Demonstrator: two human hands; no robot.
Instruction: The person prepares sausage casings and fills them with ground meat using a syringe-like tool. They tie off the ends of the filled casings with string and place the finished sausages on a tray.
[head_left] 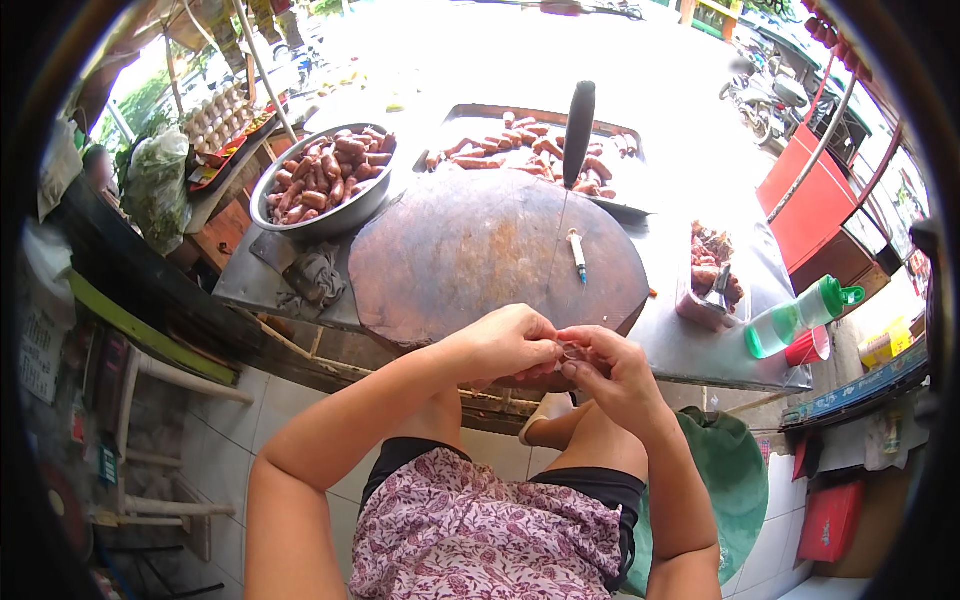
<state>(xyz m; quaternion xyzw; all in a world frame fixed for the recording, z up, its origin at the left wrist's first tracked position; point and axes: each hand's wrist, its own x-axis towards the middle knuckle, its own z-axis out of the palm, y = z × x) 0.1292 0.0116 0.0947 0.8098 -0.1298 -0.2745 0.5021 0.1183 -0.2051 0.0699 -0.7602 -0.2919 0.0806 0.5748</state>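
Note:
Just off the near edge of a round wooden chopping board (pixel 450 250), my left hand (pixel 508 342) and my right hand (pixel 618 378) meet, fingers closed together. Between their fingertips is a small, pale, shiny thing (pixel 570 352), mostly hidden, whose kind I cannot make out. A syringe-like tube (pixel 577 256) with a blue tip lies on the board. Beyond it rises a knife's black handle (pixel 579 125), its thin blade seen edge-on over the board.
A metal bowl (pixel 352 212) heaped with sausages stands at the left, near a grey rag (pixel 316 275). Behind the board is a tray (pixel 635 208) of sausages. On the right are a container of meat (pixel 705 312), a green-capped bottle (pixel 785 328) and a red cup (pixel 808 347).

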